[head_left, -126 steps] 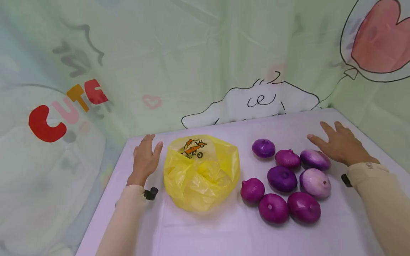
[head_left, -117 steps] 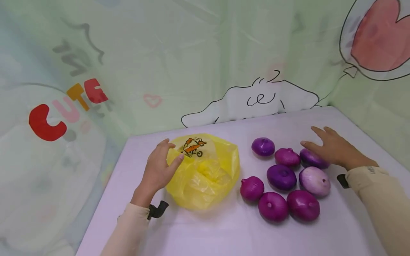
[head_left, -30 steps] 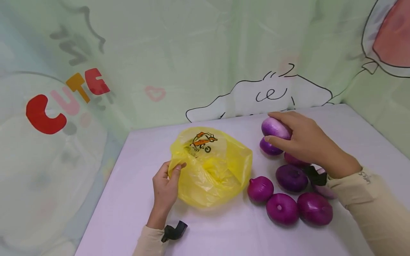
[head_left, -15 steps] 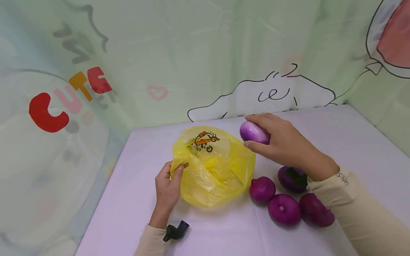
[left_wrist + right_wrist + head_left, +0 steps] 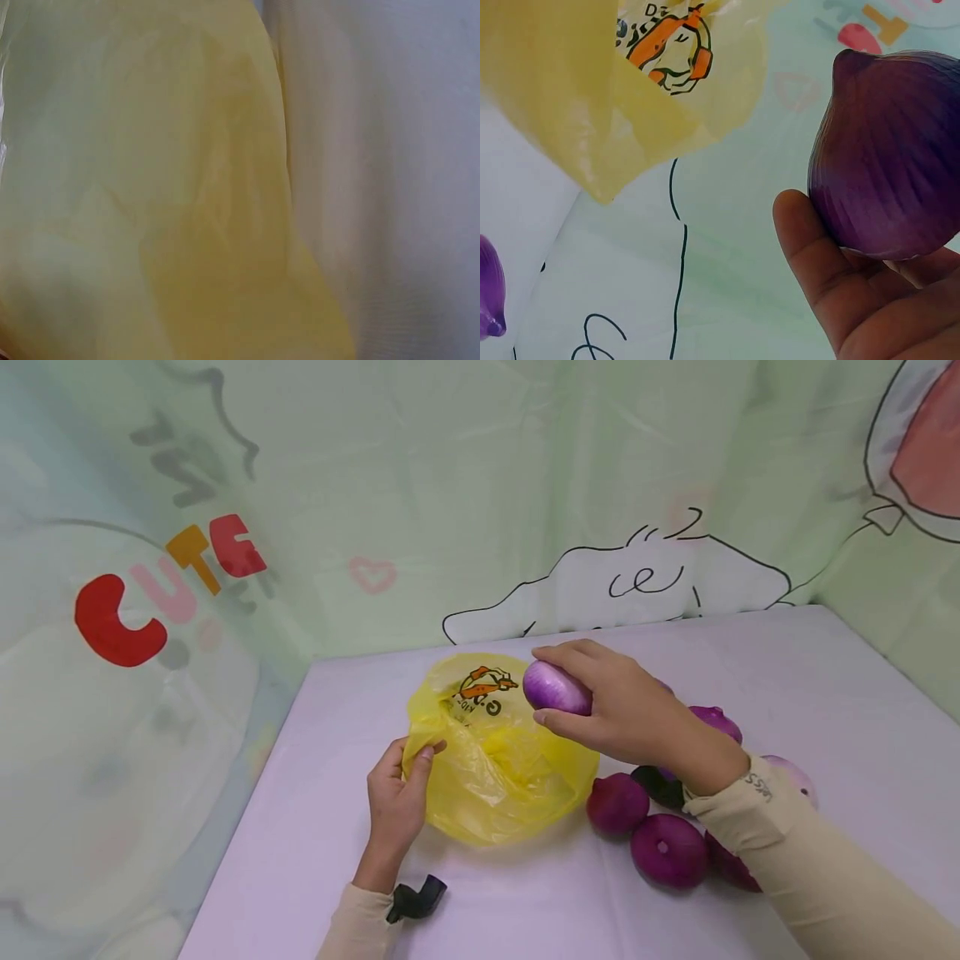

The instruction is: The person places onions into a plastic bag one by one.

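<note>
In the head view my right hand (image 5: 626, 706) holds a purple-and-white onion (image 5: 557, 687) between thumb and fingers, over the right rim of a yellow plastic bag (image 5: 480, 785). The right wrist view shows the same onion (image 5: 892, 154) against my fingers, with the printed bag (image 5: 562, 97) beyond it. My left hand (image 5: 399, 789) pinches the bag's left rim between thumb and fingers. The bag stands with its mouth up and an orange cartoon print on its far inner side. Only yellow film (image 5: 172, 172) and pale cloth fill the left wrist view.
Several purple onions lie on the lilac tabletop right of the bag, including a round one (image 5: 617, 804), a flatter one (image 5: 669, 852) and a pale one (image 5: 791, 777). My right forearm partly covers the group. A printed curtain (image 5: 450, 510) hangs behind the table.
My left hand has moved to the bag and taken hold of its rim. My right hand has picked up the purple-and-white onion from the group and carried it left to the bag.
</note>
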Motion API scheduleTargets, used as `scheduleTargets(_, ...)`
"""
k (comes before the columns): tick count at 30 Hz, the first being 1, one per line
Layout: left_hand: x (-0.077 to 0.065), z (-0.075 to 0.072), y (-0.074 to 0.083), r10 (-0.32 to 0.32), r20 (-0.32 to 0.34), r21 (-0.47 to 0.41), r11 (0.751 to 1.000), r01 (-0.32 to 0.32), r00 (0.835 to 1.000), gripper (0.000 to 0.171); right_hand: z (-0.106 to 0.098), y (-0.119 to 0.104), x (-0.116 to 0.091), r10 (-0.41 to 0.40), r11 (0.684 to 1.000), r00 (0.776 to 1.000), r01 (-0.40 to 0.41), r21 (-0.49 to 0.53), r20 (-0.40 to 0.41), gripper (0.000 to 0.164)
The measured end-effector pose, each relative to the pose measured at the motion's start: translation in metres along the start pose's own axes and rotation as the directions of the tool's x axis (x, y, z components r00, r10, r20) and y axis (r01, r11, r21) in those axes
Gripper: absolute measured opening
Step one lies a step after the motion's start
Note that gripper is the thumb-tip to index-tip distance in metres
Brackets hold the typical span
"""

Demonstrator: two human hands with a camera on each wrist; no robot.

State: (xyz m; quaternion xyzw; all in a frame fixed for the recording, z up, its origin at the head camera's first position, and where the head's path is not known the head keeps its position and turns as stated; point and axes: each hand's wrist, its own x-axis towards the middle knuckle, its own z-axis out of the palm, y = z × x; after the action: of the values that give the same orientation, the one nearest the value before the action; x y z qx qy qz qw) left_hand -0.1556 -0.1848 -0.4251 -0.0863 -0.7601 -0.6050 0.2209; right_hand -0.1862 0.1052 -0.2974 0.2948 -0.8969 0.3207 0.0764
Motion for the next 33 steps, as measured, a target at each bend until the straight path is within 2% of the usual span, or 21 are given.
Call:
scheduleTargets(11,0.000,0.000,0.001,0.000,0.003,0.005,1.000,0.000,1.000,0.016,0.016,-0.007,0.007,0.000,1.000,0.999,0.000,-0.010,0.046,0.064)
scheduleTargets(33,0.000,-0.001,-0.002,0.037,0.009,-0.007,0.999,-0.037,0.999,0.015,0.041,-0.022,0.014,-0.129,0.991,0.991,0.127,0.044,0.042,0.059)
